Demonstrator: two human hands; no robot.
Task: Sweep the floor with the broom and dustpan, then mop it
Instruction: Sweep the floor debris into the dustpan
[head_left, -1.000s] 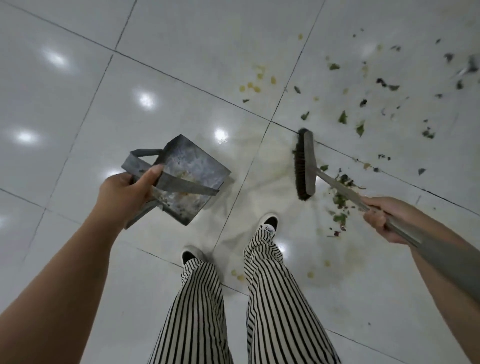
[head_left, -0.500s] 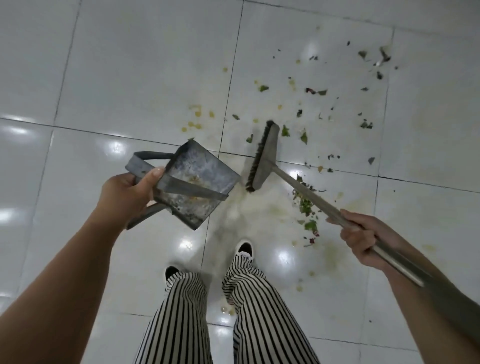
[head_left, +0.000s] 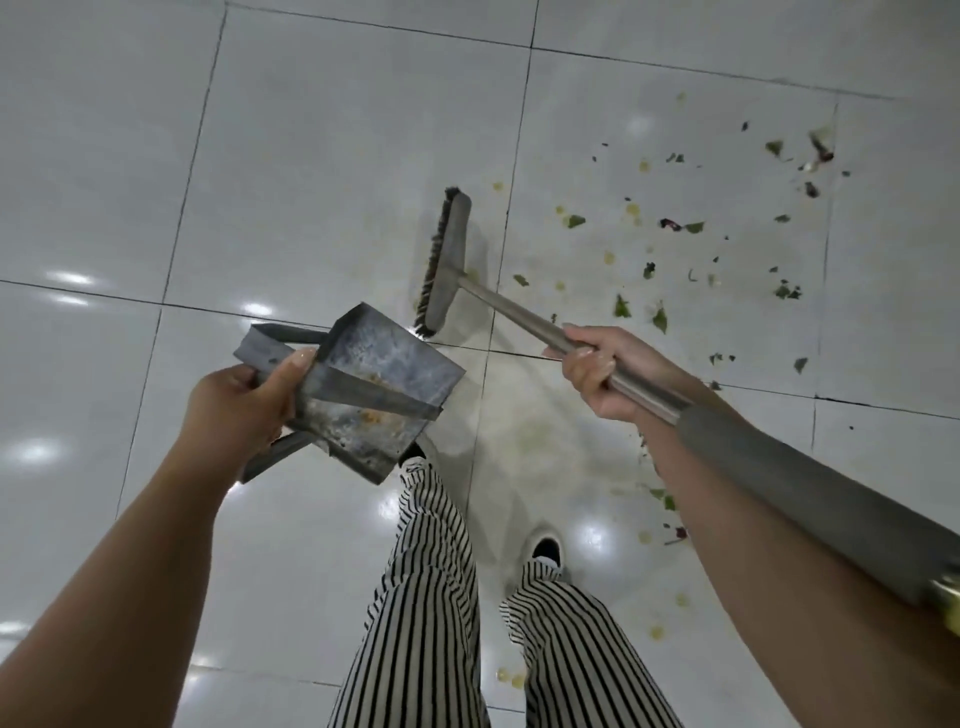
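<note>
My left hand (head_left: 244, 402) grips the handle of a grey metal dustpan (head_left: 374, 384), held up above the floor with a few yellow crumbs inside. My right hand (head_left: 605, 366) grips the metal shaft of the broom. The broom head (head_left: 444, 260) is out in front, bristles facing left, just beyond the dustpan's far edge. Green leaf scraps and yellow crumbs (head_left: 660, 260) lie scattered on the white tiles to the right of the broom head, with more debris (head_left: 667, 506) near my right arm.
Glossy white floor tiles (head_left: 311, 156) with dark grout lines fill the view. My striped trouser legs (head_left: 431, 597) and a black-and-white shoe (head_left: 545, 551) are below. A yellowish smear (head_left: 540, 441) marks the tile in front of my feet.
The view has shifted left, and the debris now lies further right. The broom head swung left and away, past the dustpan. My right hand slid up the shaft. The dustpan stays held up.
</note>
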